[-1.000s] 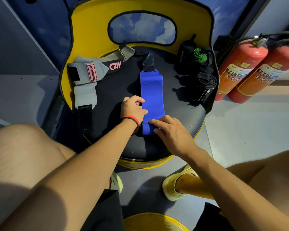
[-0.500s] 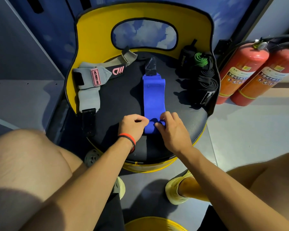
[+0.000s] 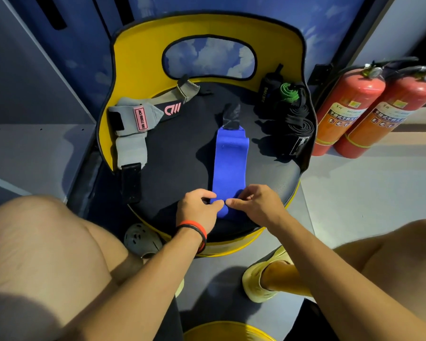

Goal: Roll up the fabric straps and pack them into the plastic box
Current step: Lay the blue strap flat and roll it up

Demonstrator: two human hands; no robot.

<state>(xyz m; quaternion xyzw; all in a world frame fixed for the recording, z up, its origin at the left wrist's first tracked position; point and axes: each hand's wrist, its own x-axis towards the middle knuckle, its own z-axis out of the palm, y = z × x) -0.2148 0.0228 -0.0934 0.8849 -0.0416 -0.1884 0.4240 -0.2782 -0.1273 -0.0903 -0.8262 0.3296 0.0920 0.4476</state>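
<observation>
Nearest me, the left hand and right hand both pinch the near end of the soft blue elastic fabric strap, curling it over on the round black padded seat. It looks light, limp and springy, best held at both edges of the roll. Beyond lie a grey woven wrist strap and dark rolled straps; no plastic box shows.

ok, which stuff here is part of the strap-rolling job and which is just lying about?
Job: blue strap, pinched by left hand and right hand; grey strap; black straps.
Lying about: fire extinguishers; grey clog. Plastic box not in view.
</observation>
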